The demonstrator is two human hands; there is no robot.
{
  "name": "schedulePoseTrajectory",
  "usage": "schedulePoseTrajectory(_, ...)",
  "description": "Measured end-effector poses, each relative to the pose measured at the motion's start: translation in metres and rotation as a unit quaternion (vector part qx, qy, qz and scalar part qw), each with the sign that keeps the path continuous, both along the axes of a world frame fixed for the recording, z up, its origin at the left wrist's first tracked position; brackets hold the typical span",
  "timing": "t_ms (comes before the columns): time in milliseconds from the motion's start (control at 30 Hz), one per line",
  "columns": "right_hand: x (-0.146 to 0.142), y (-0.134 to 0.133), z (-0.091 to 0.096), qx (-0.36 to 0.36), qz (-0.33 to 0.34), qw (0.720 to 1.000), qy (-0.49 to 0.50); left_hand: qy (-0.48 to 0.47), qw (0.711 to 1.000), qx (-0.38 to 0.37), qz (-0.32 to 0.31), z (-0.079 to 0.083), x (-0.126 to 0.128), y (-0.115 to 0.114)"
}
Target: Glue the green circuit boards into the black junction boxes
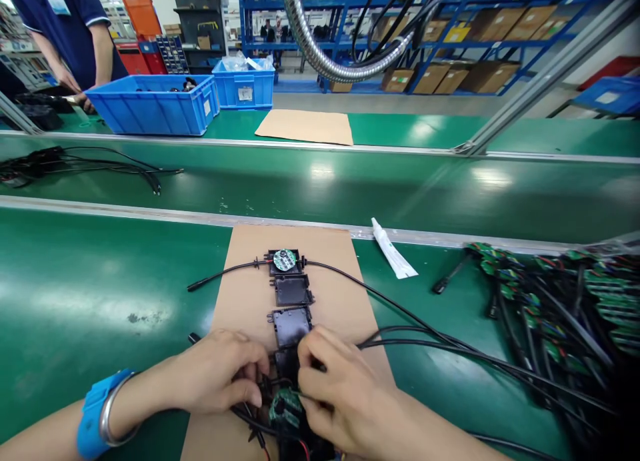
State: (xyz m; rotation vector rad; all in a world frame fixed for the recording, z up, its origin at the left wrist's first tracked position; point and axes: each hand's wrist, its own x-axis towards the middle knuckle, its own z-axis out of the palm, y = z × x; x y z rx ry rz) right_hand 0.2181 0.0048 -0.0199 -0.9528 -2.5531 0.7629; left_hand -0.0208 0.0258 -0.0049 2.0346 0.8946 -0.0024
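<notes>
A row of small open black plastic cases [291,328] lies on a cardboard sheet [240,274]. The farthest case carries a round green circuit board [285,260], with a black cable [340,272] leaving to the right and a short lead [225,272] to the left. Closer to me, my left hand [227,371] is closed, thumb and fingers pinching a black cable by another green circuit board [286,409]. From the right, my right hand [340,384] curls its fingers on a black cable beside the same board. The fingertips partly cover the cases and board.
A white tube [393,249] lies right of the cardboard. Many circuit boards with cables [545,314] are piled at the right. Across the metal rail, black cables [100,162] lie left. Blue bins [150,104] stand behind, near another person [75,34]. A metal hose [325,58] hangs overhead.
</notes>
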Motion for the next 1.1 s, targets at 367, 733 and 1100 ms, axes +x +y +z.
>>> schedulePoseTrajectory(367,0.051,0.076,0.025,-0.036,-0.131,0.991,0.002,0.015,0.963,0.225,0.148,0.000,0.007,0.040)
schedulePoseTrajectory(733,0.039,0.074,-0.014,0.156,-0.153,0.974,-0.060,0.099,0.927,0.343,0.114,-0.014,0.009,0.044)
schedulePoseTrajectory(1100,-0.014,-0.017,0.009,-0.068,-0.009,0.997,0.033,0.055,0.974,0.218,-0.036,-0.001,-0.012,-0.009)
